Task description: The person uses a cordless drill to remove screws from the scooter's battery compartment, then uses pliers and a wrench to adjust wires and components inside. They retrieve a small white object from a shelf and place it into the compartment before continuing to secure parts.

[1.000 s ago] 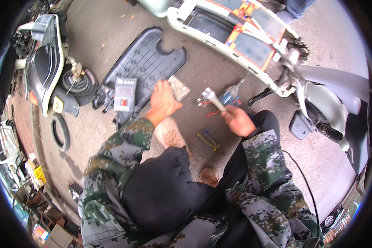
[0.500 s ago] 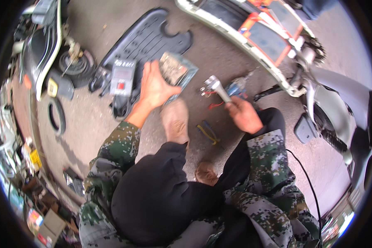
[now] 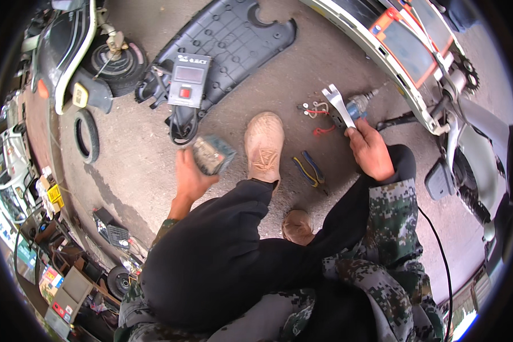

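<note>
My left hand is down by my left shin, fingers and thumb around the near side of a small dark box. The box has a brownish, dirty-looking filling that I cannot make out. In my right hand, closed in a fist, is a silver wrench, its forked head pointing up and left. Just behind the wrench lies a blue power drill on the ground. Red and white wire pieces lie beside it. Pliers with blue and yellow handles rest between my shoes.
A grey box with a red switch sits on a black plastic footboard. A scooter and a loose tyre stand at left. At right is a white vehicle frame with orange-edged panels. A black cable runs at lower right.
My left hand has drawn the box back toward me, from beside the footboard to beside my left shoe. My right hand still holds the wrench. The view has shifted.
</note>
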`<state>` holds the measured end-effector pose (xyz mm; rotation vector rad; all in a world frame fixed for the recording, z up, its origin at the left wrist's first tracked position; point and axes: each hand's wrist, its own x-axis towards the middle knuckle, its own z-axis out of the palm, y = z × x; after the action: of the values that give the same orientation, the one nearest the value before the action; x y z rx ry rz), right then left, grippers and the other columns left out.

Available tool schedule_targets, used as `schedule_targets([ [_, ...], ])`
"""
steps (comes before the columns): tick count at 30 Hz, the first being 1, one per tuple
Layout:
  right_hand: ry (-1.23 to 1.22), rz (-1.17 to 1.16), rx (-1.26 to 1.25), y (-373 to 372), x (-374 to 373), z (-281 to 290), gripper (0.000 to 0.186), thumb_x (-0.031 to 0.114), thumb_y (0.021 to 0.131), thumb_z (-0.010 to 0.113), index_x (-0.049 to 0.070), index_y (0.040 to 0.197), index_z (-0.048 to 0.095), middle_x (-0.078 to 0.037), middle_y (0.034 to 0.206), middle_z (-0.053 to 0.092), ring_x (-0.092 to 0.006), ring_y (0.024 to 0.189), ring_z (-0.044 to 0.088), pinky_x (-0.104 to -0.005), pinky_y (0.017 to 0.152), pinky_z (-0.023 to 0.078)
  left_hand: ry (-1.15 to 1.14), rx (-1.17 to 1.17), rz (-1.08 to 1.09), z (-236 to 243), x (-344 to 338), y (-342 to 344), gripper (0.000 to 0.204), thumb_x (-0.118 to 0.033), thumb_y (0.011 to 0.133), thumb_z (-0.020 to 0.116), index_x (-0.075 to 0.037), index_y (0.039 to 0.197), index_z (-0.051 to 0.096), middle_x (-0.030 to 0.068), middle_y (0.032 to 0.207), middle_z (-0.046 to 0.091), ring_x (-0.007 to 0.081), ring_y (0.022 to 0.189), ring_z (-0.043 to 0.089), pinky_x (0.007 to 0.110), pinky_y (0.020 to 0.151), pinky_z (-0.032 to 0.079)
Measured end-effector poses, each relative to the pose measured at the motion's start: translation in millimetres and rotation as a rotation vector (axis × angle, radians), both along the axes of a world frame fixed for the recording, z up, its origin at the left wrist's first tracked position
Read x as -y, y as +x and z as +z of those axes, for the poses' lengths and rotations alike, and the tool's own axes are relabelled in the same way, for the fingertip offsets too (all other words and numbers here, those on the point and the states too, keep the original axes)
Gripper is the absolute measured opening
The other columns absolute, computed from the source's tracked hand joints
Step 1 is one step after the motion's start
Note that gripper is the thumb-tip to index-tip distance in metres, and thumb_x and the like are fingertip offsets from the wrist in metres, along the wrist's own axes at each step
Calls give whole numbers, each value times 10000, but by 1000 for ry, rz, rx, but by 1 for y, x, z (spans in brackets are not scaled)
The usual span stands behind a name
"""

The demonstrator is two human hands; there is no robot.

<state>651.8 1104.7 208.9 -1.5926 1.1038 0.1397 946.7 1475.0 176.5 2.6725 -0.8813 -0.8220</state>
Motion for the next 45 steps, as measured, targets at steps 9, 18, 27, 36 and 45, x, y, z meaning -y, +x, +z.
schedule_targets([
  [9,90,-256,31,8,11,8,202,161,1099,539,-11,1127,640,-54,723,612,-134,592,614,-292,574,529,145,56,111,-43,-85,-3,1165,-249,537,993,60,1498,409,254,1407,447,461,1331,469,508,1128,439],
  [18,38,-132,10,7,11,-8,196,128,998,571,-32,1063,664,-104,757,685,-176,622,678,-339,604,537,166,-398,-329,83,37,102,786,-400,752,955,-2,1371,679,226,1271,698,385,1272,640,440,1089,515],
  [27,22,-251,68,9,17,-7,289,111,903,567,-45,1119,681,-134,722,680,-226,599,661,-389,607,516,337,-590,-1322,26,299,-18,309,-260,940,712,-2,1097,777,241,965,760,411,916,742,515,826,572],
  [36,-59,-186,40,8,14,-17,262,123,908,581,-31,1088,691,-231,785,704,-359,773,732,-455,718,550,-23,-259,-580,-102,271,-70,249,-162,910,755,-3,1101,740,291,1067,747,480,1031,722,553,912,583],
  [45,-192,-108,82,15,16,-9,204,97,954,552,-20,1085,655,-112,744,681,-206,663,656,-391,650,531,-88,-175,-747,-121,276,-81,304,-43,844,669,-6,1144,706,273,1068,744,491,980,726,565,880,590],
])
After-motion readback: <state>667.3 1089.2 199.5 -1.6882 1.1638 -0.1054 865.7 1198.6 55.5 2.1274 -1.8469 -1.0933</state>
